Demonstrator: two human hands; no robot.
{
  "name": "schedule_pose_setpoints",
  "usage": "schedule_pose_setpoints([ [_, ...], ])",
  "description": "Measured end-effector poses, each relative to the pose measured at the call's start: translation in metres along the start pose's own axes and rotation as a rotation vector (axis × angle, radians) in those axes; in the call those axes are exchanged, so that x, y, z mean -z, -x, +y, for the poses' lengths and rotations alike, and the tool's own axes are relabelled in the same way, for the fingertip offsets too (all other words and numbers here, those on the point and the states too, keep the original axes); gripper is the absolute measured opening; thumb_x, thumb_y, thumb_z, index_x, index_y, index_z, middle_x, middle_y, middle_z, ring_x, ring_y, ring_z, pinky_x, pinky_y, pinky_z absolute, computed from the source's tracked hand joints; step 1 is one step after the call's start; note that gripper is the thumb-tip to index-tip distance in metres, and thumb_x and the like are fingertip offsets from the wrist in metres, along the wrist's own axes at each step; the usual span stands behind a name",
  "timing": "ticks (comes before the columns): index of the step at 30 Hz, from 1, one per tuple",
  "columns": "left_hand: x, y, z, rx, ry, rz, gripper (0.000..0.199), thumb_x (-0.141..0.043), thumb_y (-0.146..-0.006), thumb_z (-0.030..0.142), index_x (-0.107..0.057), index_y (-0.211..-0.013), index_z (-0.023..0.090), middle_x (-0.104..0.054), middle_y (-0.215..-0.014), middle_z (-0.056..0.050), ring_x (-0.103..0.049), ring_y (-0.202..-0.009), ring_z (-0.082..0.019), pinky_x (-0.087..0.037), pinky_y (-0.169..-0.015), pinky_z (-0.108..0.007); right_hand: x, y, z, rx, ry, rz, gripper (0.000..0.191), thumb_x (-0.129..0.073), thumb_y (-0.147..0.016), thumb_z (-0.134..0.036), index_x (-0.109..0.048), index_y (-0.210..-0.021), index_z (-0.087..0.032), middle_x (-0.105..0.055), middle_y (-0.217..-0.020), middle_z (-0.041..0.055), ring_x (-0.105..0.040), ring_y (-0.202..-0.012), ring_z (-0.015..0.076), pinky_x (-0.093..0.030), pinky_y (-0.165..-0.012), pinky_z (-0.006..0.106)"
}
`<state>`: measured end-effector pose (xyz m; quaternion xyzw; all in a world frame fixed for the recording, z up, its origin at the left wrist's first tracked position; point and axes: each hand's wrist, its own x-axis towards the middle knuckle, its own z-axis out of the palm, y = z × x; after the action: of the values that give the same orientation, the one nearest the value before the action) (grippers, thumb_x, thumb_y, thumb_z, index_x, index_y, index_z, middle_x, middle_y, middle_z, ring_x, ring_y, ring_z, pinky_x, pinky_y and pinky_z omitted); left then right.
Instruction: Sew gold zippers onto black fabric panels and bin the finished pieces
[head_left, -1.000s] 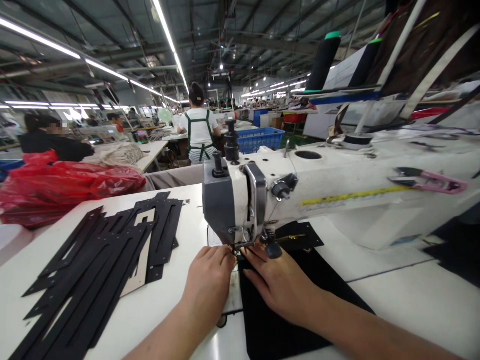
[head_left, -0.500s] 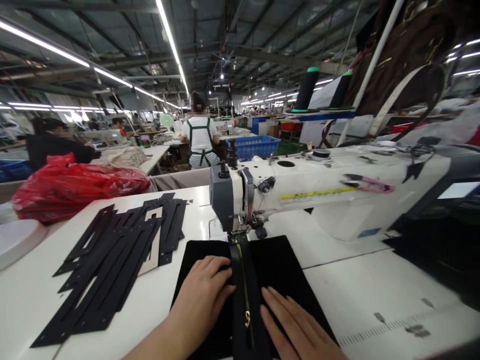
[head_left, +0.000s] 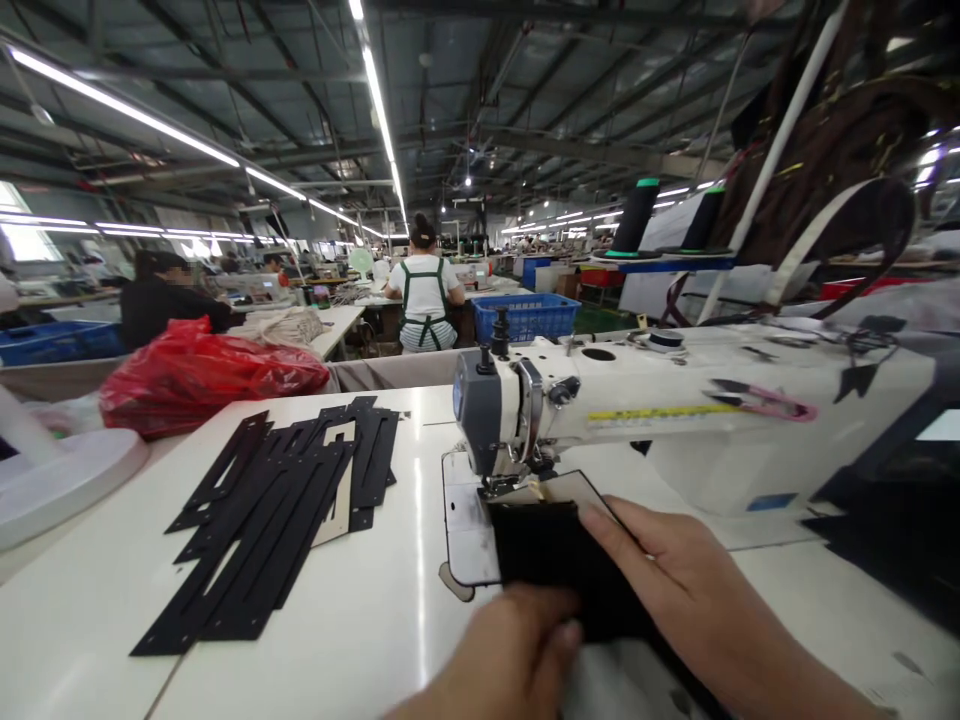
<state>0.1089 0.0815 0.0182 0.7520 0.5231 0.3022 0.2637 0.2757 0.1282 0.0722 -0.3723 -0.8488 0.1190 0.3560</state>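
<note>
A black fabric panel point(head_left: 551, 560) is lifted and bent just in front of the needle area of the sewing machine point(head_left: 499, 410), and pale backing shows at its top and lower edge. My right hand point(head_left: 667, 565) grips the panel's right side, thumb on the near face and the other fingers behind. At the near left edge, my left hand point(head_left: 517, 640) is slightly blurred, its curled fingers pinching the fabric. The zipper is out of sight now. Left of the machine lies a pile of black strips point(head_left: 262, 530) with long slots, one showing a beige face.
A red plastic bag point(head_left: 210, 370) and a white round base point(head_left: 82, 480) are on the far left. Pink-handled thread snips point(head_left: 772, 402) rest on the machine arm. Thread cones point(head_left: 636, 220) stand behind it. A blue basket point(head_left: 529, 315) and a co-worker point(head_left: 425, 290) are beyond the table.
The panel lay flat with its zipper up and both hands on it; now it is raised, folded and moved right. Both hands have closed on it. The view has shifted left.
</note>
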Motion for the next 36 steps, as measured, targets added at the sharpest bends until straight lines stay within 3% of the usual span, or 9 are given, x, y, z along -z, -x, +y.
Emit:
schedule_pose_setpoints([
  [1, -0.005, -0.003, 0.005, -0.004, 0.116, 0.0, 0.025, -0.048, -0.085, 0.017, -0.063, -0.105, 0.02, -0.069, -0.096, -0.004, -0.065, -0.086, -0.02, -0.053, -0.077, -0.031, 0.004, -0.007, 0.0, 0.034, 0.022, 0.028, 0.035, -0.034, -0.094, -0.032, -0.052, -0.066, -0.021, -0.057, -0.052, -0.0032, -0.056, -0.045, 0.0123, -0.042, -0.043, 0.02],
  [3, -0.006, -0.009, 0.008, -0.007, 0.202, 0.174, 0.02, -0.048, -0.083, 0.014, -0.064, -0.096, 0.019, -0.068, -0.091, -0.004, -0.064, -0.083, -0.019, -0.053, -0.075, -0.03, 0.004, -0.015, 0.003, 0.137, 0.106, 0.09, 0.031, -0.033, -0.095, -0.03, -0.052, -0.072, -0.021, -0.056, -0.052, -0.0032, -0.056, -0.043, 0.0128, -0.039, -0.042, 0.022],
  [5, 0.0, -0.015, 0.002, -0.037, 0.172, 0.397, 0.018, -0.05, -0.082, 0.011, -0.061, -0.093, 0.018, -0.065, -0.094, -0.006, -0.061, -0.089, -0.02, -0.05, -0.08, -0.033, 0.0, -0.015, 0.008, 0.21, 0.169, 0.145, 0.028, -0.032, -0.095, -0.028, -0.05, -0.077, -0.02, -0.054, -0.049, -0.0045, -0.053, -0.039, 0.0122, -0.035, -0.039, 0.023],
  [7, 0.01, -0.021, -0.008, -0.112, 0.125, 0.495, 0.02, -0.052, -0.081, 0.009, -0.06, -0.095, 0.019, -0.063, -0.098, -0.006, -0.059, -0.093, -0.02, -0.048, -0.083, -0.035, -0.004, -0.013, 0.012, 0.233, 0.16, 0.139, 0.025, -0.031, -0.096, -0.026, -0.048, -0.079, -0.02, -0.05, -0.046, -0.0065, -0.051, -0.035, 0.0109, -0.033, -0.038, 0.023],
  [18, 0.023, -0.034, -0.002, -0.488, -0.083, 0.473, 0.022, -0.062, -0.078, 0.009, -0.056, -0.096, 0.021, -0.062, -0.089, -0.002, -0.057, -0.083, -0.017, -0.046, -0.074, -0.03, -0.002, -0.007, 0.022, 0.389, 0.204, 0.083, 0.023, -0.028, -0.097, -0.022, -0.046, -0.084, -0.019, -0.057, -0.054, -0.0029, -0.055, -0.042, 0.0126, -0.039, -0.043, 0.023],
  [23, 0.022, -0.031, -0.004, -0.487, -0.049, 0.405, 0.023, -0.061, -0.079, 0.009, -0.055, -0.098, 0.019, -0.058, -0.092, -0.005, -0.056, -0.086, -0.017, -0.047, -0.075, -0.03, -0.003, 0.0, 0.023, 0.366, 0.187, 0.099, 0.021, -0.028, -0.097, -0.023, -0.047, -0.088, -0.019, -0.058, -0.058, -0.0035, -0.055, -0.044, 0.0123, -0.04, -0.045, 0.024],
  [28, 0.024, -0.029, -0.002, -0.564, -0.226, 0.495, 0.026, -0.056, -0.081, 0.007, -0.056, -0.104, 0.019, -0.056, -0.083, -0.005, -0.053, -0.076, -0.017, -0.046, -0.065, -0.029, -0.003, 0.0, 0.022, 0.382, 0.198, 0.131, 0.023, -0.028, -0.097, -0.022, -0.05, -0.093, -0.017, -0.059, -0.057, -0.0032, -0.055, -0.044, 0.0121, -0.04, -0.045, 0.024],
  [31, 0.027, -0.029, -0.009, -0.495, -0.286, 0.502, 0.022, -0.054, -0.084, 0.011, -0.057, -0.104, 0.02, -0.055, -0.079, -0.004, -0.052, -0.071, -0.017, -0.045, -0.061, -0.029, -0.007, 0.0, 0.024, 0.42, 0.182, 0.17, 0.024, -0.028, -0.097, -0.022, -0.051, -0.094, -0.015, -0.058, -0.055, -0.0032, -0.054, -0.042, 0.0113, -0.039, -0.044, 0.023],
  [36, 0.032, -0.03, -0.014, -0.469, -0.125, 0.303, 0.023, -0.044, -0.088, 0.01, -0.057, -0.104, 0.019, -0.058, -0.088, -0.007, -0.056, -0.079, -0.017, -0.046, -0.067, -0.029, -0.006, 0.005, 0.023, 0.42, 0.221, 0.17, 0.025, -0.027, -0.097, -0.022, -0.051, -0.092, -0.015, -0.06, -0.056, -0.0023, -0.056, -0.044, 0.0109, -0.041, -0.045, 0.023],
])
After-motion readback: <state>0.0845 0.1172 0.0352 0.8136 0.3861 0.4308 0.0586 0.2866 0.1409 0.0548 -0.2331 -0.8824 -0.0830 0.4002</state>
